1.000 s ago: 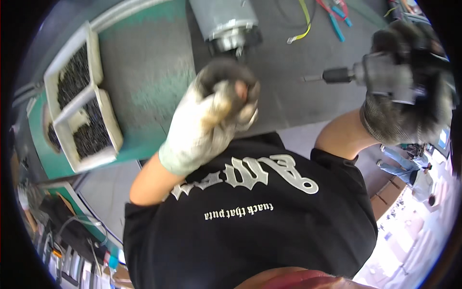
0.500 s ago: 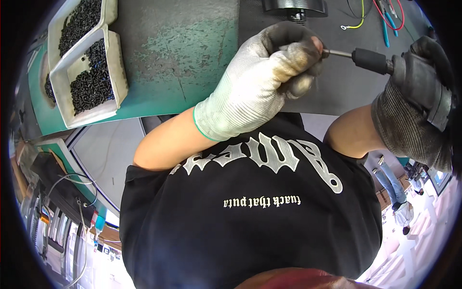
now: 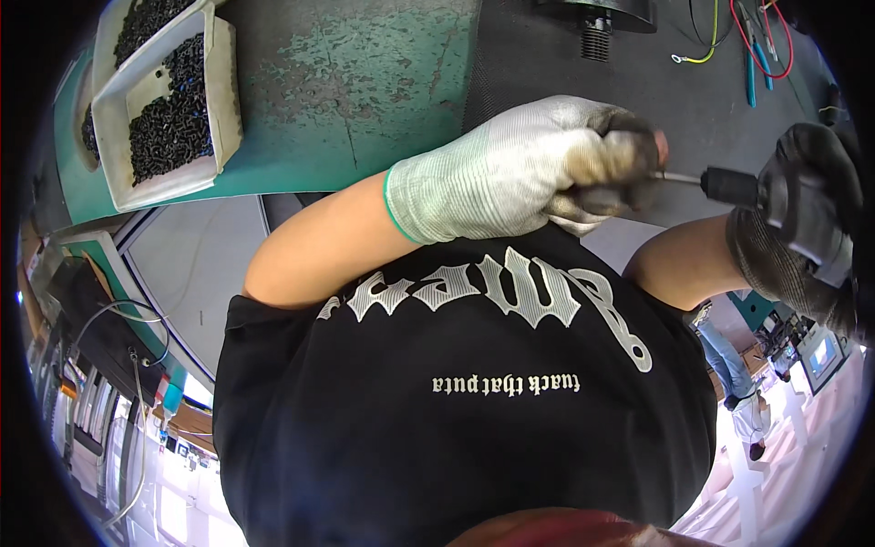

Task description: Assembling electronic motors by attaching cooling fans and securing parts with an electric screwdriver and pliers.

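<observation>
Knitted cloth glove (image 3: 510, 173), grimy at the fingers (image 3: 611, 150); worn, scratched green paint on the bench (image 3: 365, 82).

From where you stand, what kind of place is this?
Most likely a factory or workshop assembly bench. A worn green worktable carries white trays of small black screws, loose coloured wires lie on a dark mat, and the gloved right hand holds a power screwdriver whose bit the gloved left hand pinches.

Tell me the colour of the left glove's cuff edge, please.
Green, on the left hand; head view.

Worn green-painted metal workbench (image 3: 365, 82), dark rubber mat (image 3: 547, 73) right of it, pale grey floor (image 3: 196, 264) below its edge
</observation>
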Demonstrator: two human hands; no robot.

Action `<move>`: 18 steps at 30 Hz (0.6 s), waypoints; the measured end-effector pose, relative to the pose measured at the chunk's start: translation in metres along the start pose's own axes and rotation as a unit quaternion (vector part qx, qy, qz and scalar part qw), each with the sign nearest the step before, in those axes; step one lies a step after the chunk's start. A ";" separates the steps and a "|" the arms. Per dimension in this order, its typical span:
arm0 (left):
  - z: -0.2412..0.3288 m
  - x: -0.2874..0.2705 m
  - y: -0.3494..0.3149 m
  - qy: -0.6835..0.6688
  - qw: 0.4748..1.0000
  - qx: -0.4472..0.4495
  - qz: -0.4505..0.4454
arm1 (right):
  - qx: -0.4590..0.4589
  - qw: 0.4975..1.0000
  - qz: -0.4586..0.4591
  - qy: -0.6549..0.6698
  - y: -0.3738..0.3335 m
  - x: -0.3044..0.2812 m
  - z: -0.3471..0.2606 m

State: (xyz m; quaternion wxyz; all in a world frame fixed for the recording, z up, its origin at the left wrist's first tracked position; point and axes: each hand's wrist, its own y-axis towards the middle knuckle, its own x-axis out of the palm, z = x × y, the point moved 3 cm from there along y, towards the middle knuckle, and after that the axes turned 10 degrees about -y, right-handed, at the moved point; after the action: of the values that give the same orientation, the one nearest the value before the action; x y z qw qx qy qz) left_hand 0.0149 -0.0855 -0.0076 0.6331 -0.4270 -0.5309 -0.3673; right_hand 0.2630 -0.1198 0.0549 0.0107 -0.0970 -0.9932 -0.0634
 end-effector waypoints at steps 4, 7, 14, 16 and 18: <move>-0.001 -0.005 0.008 -0.017 0.996 0.060 0.065 | -0.019 1.000 -0.004 -0.002 0.013 0.027 0.008; 0.011 -0.007 0.022 0.012 0.966 0.145 0.214 | -0.037 0.999 -0.005 0.000 0.023 0.029 -0.003; 0.002 -0.014 0.015 -0.168 0.972 0.126 0.103 | -0.078 0.997 0.017 -0.001 0.035 0.043 0.012; 0.005 -0.013 0.014 -0.150 0.974 0.138 0.101 | -0.087 0.996 0.022 -0.005 0.036 0.055 0.015; 0.004 -0.016 0.014 -0.150 0.974 0.140 0.094 | -0.095 0.995 0.026 -0.010 0.043 0.058 0.015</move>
State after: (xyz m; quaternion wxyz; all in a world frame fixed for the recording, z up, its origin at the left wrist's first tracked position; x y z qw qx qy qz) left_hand 0.0230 -0.0763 -0.0255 0.6312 -0.4327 -0.6234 -0.1602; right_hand 0.2148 -0.0647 0.0474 -0.0066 -0.1236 -0.9799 -0.1566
